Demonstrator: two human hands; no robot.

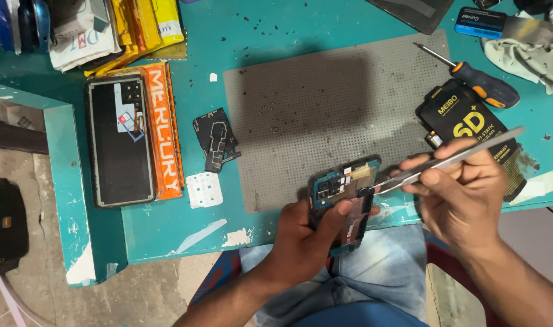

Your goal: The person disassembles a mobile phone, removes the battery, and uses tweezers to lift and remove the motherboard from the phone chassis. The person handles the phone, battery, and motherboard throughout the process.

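My left hand (304, 242) grips an opened phone (343, 194) with its back removed, so the blue circuit board shows; it is held above the table's front edge. My right hand (461, 194) pinches a pair of metal tweezers (452, 158), and their tips touch the phone's board near its middle. A small black inner cover (215, 139) lies on the teal table (192, 36) to the left. Close by, a white adhesive sheet (204, 189) lies flat.
A grey perforated work mat (325, 97) covers the table's middle. A black back panel (119, 142) rests on an orange box at left. At right lie an orange-and-black screwdriver (482, 85), a black packet (470, 121) and a cloth (530, 57).
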